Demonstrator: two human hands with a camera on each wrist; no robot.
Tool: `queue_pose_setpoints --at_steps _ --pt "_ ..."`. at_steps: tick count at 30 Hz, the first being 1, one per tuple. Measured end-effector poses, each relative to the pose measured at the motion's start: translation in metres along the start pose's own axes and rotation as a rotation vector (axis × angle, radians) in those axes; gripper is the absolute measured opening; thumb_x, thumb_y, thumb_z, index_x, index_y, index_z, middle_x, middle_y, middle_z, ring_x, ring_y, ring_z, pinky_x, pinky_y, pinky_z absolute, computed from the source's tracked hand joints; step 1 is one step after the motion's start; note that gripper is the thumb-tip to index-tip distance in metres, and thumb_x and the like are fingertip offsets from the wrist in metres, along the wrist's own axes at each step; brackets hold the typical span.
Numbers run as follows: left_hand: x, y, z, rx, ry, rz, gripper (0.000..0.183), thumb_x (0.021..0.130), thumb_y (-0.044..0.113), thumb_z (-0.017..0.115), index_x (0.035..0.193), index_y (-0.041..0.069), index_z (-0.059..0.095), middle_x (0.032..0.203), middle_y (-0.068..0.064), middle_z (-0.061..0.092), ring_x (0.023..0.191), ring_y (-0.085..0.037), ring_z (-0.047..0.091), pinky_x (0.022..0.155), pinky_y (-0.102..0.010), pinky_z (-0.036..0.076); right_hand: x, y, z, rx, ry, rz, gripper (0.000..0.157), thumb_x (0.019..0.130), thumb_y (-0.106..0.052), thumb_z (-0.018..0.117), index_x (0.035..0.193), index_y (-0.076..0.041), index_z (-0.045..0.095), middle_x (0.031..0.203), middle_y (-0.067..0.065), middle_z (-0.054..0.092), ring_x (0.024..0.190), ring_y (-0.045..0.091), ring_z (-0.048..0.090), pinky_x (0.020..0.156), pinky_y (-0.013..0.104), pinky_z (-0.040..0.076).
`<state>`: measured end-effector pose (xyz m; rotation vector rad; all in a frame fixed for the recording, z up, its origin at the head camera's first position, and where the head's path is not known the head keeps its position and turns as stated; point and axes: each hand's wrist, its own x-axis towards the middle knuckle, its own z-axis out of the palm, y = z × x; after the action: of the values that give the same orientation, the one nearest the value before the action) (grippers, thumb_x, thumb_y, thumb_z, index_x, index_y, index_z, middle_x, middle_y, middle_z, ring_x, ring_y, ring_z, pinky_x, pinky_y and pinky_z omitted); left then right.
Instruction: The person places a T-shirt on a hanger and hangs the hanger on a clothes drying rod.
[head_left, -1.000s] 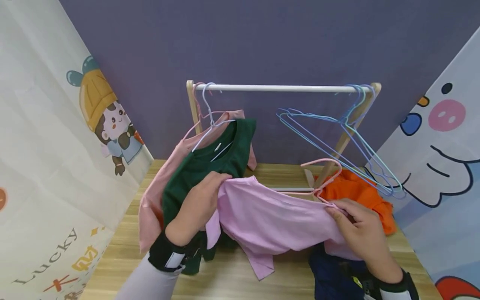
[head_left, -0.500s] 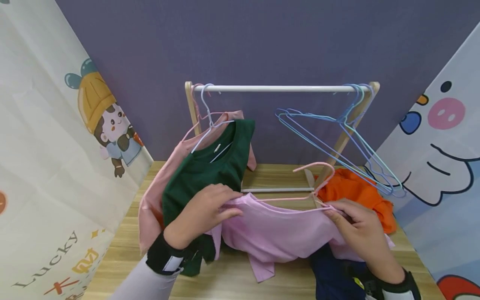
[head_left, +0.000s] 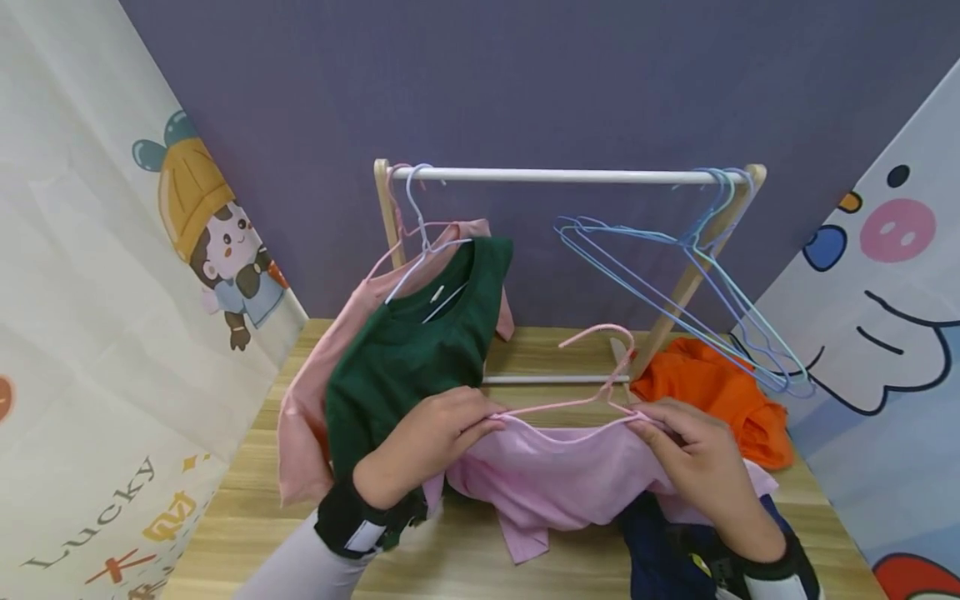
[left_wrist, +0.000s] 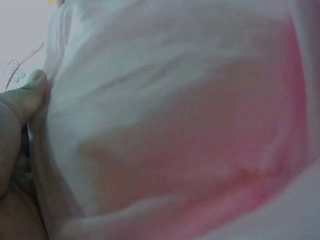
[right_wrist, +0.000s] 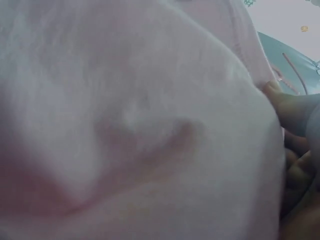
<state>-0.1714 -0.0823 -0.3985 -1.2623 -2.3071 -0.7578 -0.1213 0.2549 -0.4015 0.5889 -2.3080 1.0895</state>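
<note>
A light pink shirt hangs between my two hands, its neckline facing up in the head view. A pink clothes hanger reaches into the neckline, with its hook standing above the fabric. My left hand pinches the left side of the neckline, at the hanger's left arm. On the other side my right hand pinches the neckline close to the base of the hook. Both wrist views are filled by the pink cloth, with the left thumb and right thumb on its edge.
Behind stands a clothes rack with a white rail. A dark green shirt and a salmon shirt hang at its left end. Several bare blue hangers hang at right, above orange cloth. Navy cloth lies in front.
The pink hanger has shifted left and its left arm now reaches my left hand. My left hand has moved right and down, bringing the neckline sides closer together. The shirt has sunk slightly.
</note>
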Motion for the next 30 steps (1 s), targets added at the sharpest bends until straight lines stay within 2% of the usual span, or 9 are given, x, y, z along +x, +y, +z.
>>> queue_pose_setpoints --at_steps 4,8,12,15,19,22,23,26,30 --pt "0.002 0.003 0.004 -0.031 -0.018 0.018 0.021 0.097 0.019 0.073 0.116 0.014 0.078 0.107 0.006 0.077 0.102 -0.008 0.07 0.093 -0.02 0.055 0.001 -0.003 0.006 0.041 -0.026 -0.072 0.044 0.072 0.019 0.082 0.108 -0.006 0.08 0.097 0.007 0.078 0.094 -0.004 0.069 0.086 0.008 0.054" --pt "0.002 0.006 0.006 -0.052 -0.006 -0.023 0.013 0.099 0.018 0.071 0.11 0.014 0.077 0.102 0.006 0.075 0.097 -0.007 0.069 0.09 -0.02 0.056 0.0 -0.003 0.008 -0.001 -0.022 -0.114 0.047 0.069 0.017 0.084 0.109 -0.008 0.08 0.097 0.005 0.078 0.094 -0.003 0.069 0.089 0.007 0.052" --pt "0.001 0.004 0.003 -0.051 0.065 -0.047 0.008 0.098 0.016 0.071 0.105 0.013 0.074 0.096 0.004 0.072 0.092 -0.006 0.067 0.085 -0.022 0.057 -0.001 0.0 0.0 -0.092 0.015 -0.089 0.048 0.067 0.014 0.087 0.108 -0.01 0.08 0.096 0.002 0.078 0.094 -0.008 0.066 0.095 0.002 0.045" --pt "0.0 0.002 -0.002 -0.05 0.096 -0.059 0.008 0.099 0.015 0.071 0.105 0.012 0.074 0.094 0.004 0.071 0.09 -0.006 0.066 0.082 -0.023 0.057 -0.001 0.003 -0.008 -0.159 0.013 -0.05 0.047 0.069 0.011 0.087 0.11 -0.012 0.08 0.095 0.0 0.078 0.094 -0.01 0.064 0.097 0.0 0.041" --pt "-0.002 -0.001 -0.008 -0.036 0.107 -0.084 0.009 0.099 0.015 0.07 0.106 0.012 0.074 0.095 0.004 0.07 0.09 -0.007 0.066 0.082 -0.024 0.057 -0.004 0.012 -0.02 -0.243 -0.008 0.016 0.042 0.074 0.005 0.088 0.111 -0.012 0.079 0.097 0.002 0.078 0.09 -0.008 0.064 0.092 -0.003 0.04" --pt "-0.004 -0.003 -0.014 -0.03 0.126 -0.104 0.01 0.099 0.014 0.07 0.108 0.012 0.074 0.098 0.003 0.071 0.093 -0.008 0.066 0.084 -0.026 0.058 -0.009 0.023 -0.028 -0.26 0.01 0.053 0.039 0.078 0.002 0.086 0.114 -0.009 0.078 0.1 0.004 0.077 0.085 -0.009 0.061 0.084 -0.003 0.043" --pt "-0.005 -0.004 -0.016 -0.032 0.135 -0.11 0.01 0.099 0.013 0.07 0.108 0.011 0.074 0.099 0.003 0.072 0.094 -0.008 0.067 0.085 -0.026 0.058 -0.01 0.027 -0.031 -0.249 0.026 0.064 0.038 0.079 0.003 0.085 0.115 -0.008 0.077 0.102 0.002 0.076 0.084 -0.01 0.059 0.082 -0.002 0.044" --pt "-0.008 -0.006 -0.022 -0.042 0.157 -0.127 0.011 0.099 0.012 0.07 0.109 0.012 0.074 0.102 0.003 0.072 0.096 -0.009 0.067 0.087 -0.028 0.058 -0.015 0.037 -0.038 -0.19 0.105 0.109 0.035 0.083 0.008 0.08 0.116 -0.002 0.076 0.105 -0.017 0.072 0.081 -0.012 0.055 0.076 -0.001 0.046" --pt "-0.01 -0.009 -0.028 -0.044 0.17 -0.141 0.012 0.099 0.012 0.07 0.11 0.012 0.074 0.102 0.003 0.072 0.096 -0.009 0.068 0.088 -0.028 0.058 -0.021 0.045 -0.043 -0.128 0.218 0.211 0.026 0.084 0.013 0.077 0.109 0.003 0.076 0.098 -0.039 0.061 0.074 -0.011 0.053 0.069 0.002 0.044"
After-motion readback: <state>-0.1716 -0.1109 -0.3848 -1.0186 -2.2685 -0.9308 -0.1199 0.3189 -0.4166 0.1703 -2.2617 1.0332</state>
